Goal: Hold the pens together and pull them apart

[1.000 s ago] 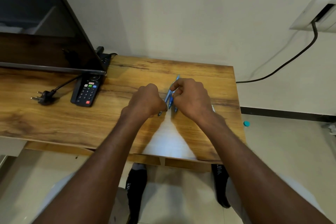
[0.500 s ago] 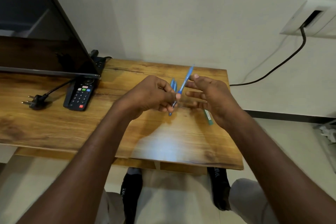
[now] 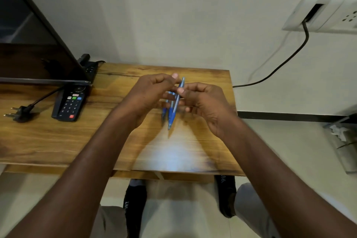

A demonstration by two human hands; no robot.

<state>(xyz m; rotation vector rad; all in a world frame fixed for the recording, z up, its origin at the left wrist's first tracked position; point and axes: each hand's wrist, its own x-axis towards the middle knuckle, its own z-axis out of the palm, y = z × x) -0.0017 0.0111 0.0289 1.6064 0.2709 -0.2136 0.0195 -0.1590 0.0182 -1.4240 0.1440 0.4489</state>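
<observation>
While the left hand (image 3: pixel 148 92) curls its fingers round a bunch of blue pens (image 3: pixel 170 114), the right hand (image 3: pixel 202 100) pinches one more blue pen (image 3: pixel 178 94) between thumb and fingertips, just beside the bunch. All the pens hang tilted, tips down, above the wooden worktop (image 3: pixel 193 150). A black remote (image 3: pixel 69 102) and a loose plug (image 3: pixel 19 113) lie well to the left.

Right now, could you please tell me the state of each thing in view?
Blue pens: bunched, held above the table.
Left hand: gripping the pens.
Right hand: pinching one pen.
Remote: flat on the table, buttons up.
Loose plug: unplugged, lying on the table.
Wall cable: plugged in.
</observation>
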